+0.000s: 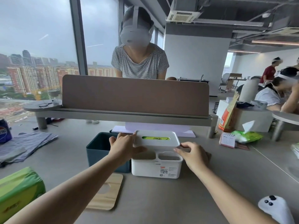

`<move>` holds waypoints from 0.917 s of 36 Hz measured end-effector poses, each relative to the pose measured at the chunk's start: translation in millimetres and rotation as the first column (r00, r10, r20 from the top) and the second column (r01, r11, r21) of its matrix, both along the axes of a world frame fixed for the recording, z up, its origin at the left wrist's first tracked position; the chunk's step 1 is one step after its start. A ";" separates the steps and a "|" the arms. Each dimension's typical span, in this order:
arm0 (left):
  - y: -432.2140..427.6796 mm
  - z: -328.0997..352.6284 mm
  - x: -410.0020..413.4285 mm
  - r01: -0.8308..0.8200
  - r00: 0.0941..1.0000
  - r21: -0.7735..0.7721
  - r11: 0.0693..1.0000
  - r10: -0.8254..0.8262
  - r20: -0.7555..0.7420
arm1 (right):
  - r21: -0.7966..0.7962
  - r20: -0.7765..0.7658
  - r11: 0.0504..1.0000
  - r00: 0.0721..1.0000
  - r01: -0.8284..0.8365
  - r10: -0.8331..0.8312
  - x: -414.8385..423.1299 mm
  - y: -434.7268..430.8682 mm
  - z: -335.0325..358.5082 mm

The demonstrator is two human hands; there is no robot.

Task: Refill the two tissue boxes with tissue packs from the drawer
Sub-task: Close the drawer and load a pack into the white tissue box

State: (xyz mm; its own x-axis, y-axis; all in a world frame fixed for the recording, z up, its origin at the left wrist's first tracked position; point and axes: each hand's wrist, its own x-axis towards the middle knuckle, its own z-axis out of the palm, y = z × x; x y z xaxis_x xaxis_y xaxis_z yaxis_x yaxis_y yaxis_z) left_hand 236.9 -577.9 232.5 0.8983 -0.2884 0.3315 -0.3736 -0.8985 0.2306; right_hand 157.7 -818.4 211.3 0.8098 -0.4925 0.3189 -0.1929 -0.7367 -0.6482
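A white tissue box (156,168) stands on the desk in front of me, with two small open compartments at its near side. Both hands hold its white lid (157,138) on top of it: my left hand (123,147) grips the lid's left edge, my right hand (193,153) its near right corner. Green tissue packaging shows through the lid's slot. A dark teal tissue box (98,149) stands open just left of the white one. Its wooden lid (106,193) lies flat on the desk nearer to me. A green tissue pack (17,189) lies at the near left.
A brown desk divider (135,96) rises behind the boxes, with a person standing beyond it. An opened green tissue pack (246,135) and a small calendar (227,139) lie at the right. Folded grey cloth (24,143) lies left, a white controller (275,207) near right.
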 end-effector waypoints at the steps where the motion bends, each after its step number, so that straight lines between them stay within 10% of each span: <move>1: 1.0 -0.7 0.7 0.001 1.000 0.007 1.000 -0.001 0.003 | 0.013 0.008 1.000 1.000 -0.017 0.017 0.0 -0.3 0.6; 7: 1.7 0.8 5.9 0.036 0.999 0.039 0.999 -0.036 0.003 | -0.073 -0.001 0.968 0.971 -0.240 0.240 -2.1 -5.7 8.6; 33: 0.2 4.1 17.5 0.102 0.986 0.373 0.922 -0.145 0.088 | -0.489 0.026 0.853 0.974 -0.185 0.226 12.3 -25.8 4.7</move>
State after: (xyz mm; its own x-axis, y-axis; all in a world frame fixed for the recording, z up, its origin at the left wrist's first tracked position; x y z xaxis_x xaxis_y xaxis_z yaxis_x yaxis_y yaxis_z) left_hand 254.4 -577.7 236.6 0.8111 -0.5148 0.2776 -0.4910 -0.8573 -0.1550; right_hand 170.0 -844.2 216.0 0.8372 -0.0868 0.5400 0.0342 -0.9771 -0.2101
